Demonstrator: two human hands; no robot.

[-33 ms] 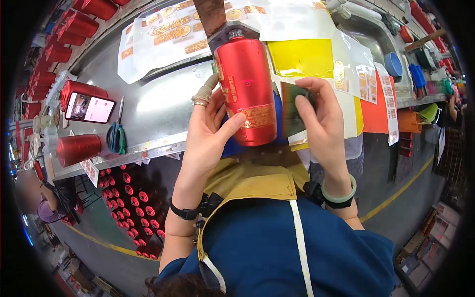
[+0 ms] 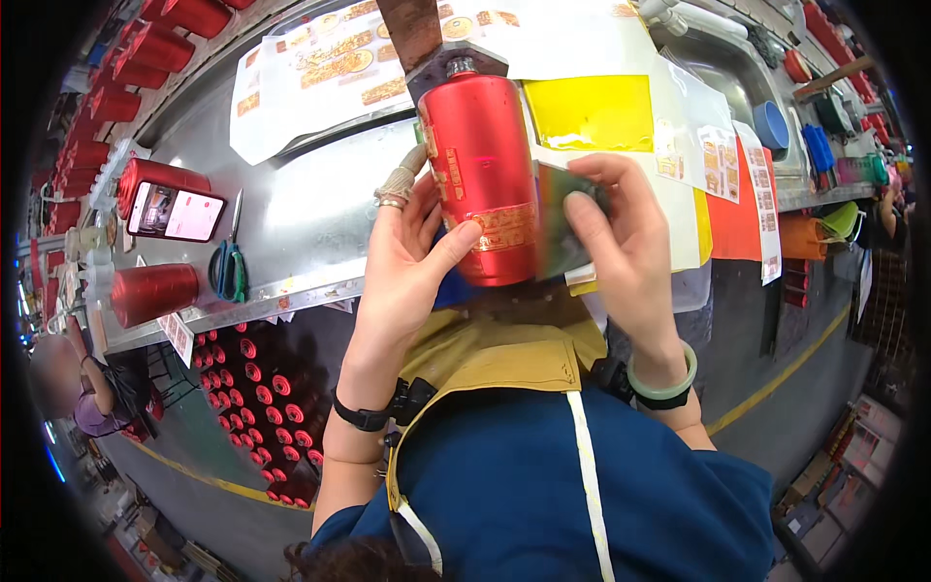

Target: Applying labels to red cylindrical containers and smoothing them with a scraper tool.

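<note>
A glossy red bottle (image 2: 483, 155) with gold decals on its lower side lies with its neck toward a metal holder (image 2: 456, 60) at the top. My left hand (image 2: 402, 262) grips its left side, thumb on the lower gold decal (image 2: 504, 228); a finger wears a pale cover. My right hand (image 2: 626, 233) pinches a thin, dark green flat piece (image 2: 562, 218), like a scraper, between thumb and fingers. The piece's blurred left edge meets the bottle's right side; whether it presses on the bottle I cannot tell.
Scissors (image 2: 229, 267), a phone (image 2: 176, 210) and red bottles (image 2: 155, 294) lie left on the metal bench. Decal sheets (image 2: 339, 63) and a yellow sheet (image 2: 593, 112) spread behind. A sink (image 2: 713, 68) stands right; many red bottles (image 2: 257, 398) stand below left, near another person (image 2: 102, 388).
My right hand has shifted slightly left, bringing the dark flat piece up to the bottle's right side. My left hand and the bottle stay in place.
</note>
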